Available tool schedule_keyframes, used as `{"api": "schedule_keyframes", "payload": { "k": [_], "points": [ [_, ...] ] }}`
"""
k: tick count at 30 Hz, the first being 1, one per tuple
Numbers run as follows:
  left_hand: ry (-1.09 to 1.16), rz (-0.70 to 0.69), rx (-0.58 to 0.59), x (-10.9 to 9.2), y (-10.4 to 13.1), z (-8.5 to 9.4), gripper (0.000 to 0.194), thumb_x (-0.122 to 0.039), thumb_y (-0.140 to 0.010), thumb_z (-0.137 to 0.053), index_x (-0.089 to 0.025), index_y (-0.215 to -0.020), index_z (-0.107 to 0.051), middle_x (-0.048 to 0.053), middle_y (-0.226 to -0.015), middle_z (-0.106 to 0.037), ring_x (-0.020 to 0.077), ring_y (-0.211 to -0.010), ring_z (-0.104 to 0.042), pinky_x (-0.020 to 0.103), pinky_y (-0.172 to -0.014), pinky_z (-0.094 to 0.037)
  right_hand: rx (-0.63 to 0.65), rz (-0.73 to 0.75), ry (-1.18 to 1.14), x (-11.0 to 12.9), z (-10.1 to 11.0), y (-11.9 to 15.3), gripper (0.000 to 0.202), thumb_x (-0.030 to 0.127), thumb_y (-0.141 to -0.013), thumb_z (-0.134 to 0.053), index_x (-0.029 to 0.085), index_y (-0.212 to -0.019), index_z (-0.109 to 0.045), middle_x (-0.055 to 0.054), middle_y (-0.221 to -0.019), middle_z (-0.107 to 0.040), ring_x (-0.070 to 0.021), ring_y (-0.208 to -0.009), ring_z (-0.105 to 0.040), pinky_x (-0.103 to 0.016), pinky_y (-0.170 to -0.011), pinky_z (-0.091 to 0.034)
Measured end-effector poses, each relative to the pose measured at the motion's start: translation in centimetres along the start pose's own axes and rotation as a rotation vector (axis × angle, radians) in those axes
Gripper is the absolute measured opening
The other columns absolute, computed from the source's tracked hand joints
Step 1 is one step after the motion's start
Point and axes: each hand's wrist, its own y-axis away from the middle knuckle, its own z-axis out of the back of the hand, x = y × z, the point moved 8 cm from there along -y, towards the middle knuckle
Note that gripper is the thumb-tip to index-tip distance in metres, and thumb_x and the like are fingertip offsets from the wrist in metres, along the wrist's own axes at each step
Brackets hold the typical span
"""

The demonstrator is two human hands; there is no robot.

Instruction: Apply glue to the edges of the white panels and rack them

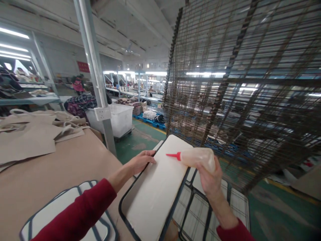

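My left hand [144, 160] grips the left edge of a white rectangular panel [155, 194] with rounded corners and dark edging, thumb on its face. The panel is tilted up in front of me. In my right hand [210, 177] is a squeeze bottle [198, 158] with cloudy pale contents and a red pointed nozzle [173, 155]. The bottle lies sideways over the panel, its tip aimed left above the white face. Whether the tip touches the surface I cannot tell.
Several similar dark-edged panels [62, 204] are stacked on the brown table [100, 167]. More panels [198, 207] lie below on the right. Beige fabric pieces [32, 134] rest at the table's far left. A tall wire rack [240, 83] leans at right. A post [96, 67] and white bin [121, 118] stand ahead.
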Motion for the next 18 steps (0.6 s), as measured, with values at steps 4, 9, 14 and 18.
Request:
{"api": "schedule_keyframes", "payload": {
  "k": [4,9,14,18],
  "points": [
    [-0.011,0.0,-0.069,-0.3,-0.1,1.7,0.035,-0.01,-0.047,-0.064,-0.011,-0.081,-0.071,0.006,-0.072,-0.074,0.02,-0.063,-0.068,0.027,-0.061,-0.054,0.279,-0.127,-0.003,-1.4,-2.3,6.3,0.063,0.033,-0.049,-0.088,0.019,-0.106,-0.065,-0.007,-0.093,-0.071,-0.0241,-0.081,-0.068,-0.03,-0.07,-0.056],
    [-0.014,-0.009,-0.01,-0.5,0.5,2.0,0.037,-0.01,-0.049,-0.063,-0.012,-0.085,-0.071,0.005,-0.074,-0.074,0.0202,-0.063,-0.068,0.028,-0.061,-0.053,0.044,-0.072,0.042,0.1,-0.4,3.5,0.059,0.036,-0.057,-0.084,0.018,-0.108,-0.063,-0.007,-0.096,-0.069,-0.0222,-0.082,-0.065,-0.032,-0.075,-0.055],
    [0.015,0.016,-0.021,0.2,0.4,2.1,0.041,-0.01,-0.048,-0.064,-0.012,-0.088,-0.071,0.005,-0.073,-0.074,0.0203,-0.063,-0.068,0.027,-0.059,-0.053,0.014,-0.094,0.051,-1.1,0.4,2.5,0.06,0.037,-0.055,-0.085,0.018,-0.107,-0.062,-0.006,-0.096,-0.067,-0.022,-0.085,-0.063,-0.035,-0.08,-0.053],
    [-0.005,0.039,-0.06,1.0,-0.1,3.2,0.042,-0.011,-0.046,-0.065,-0.011,-0.087,-0.072,0.006,-0.072,-0.074,0.0211,-0.063,-0.069,0.026,-0.056,-0.052,0.152,-0.238,0.03,-3.0,0.0,7.0,0.061,0.035,-0.05,-0.087,0.019,-0.104,-0.064,-0.007,-0.092,-0.069,-0.0237,-0.079,-0.065,-0.034,-0.07,-0.055]
  ]
}}
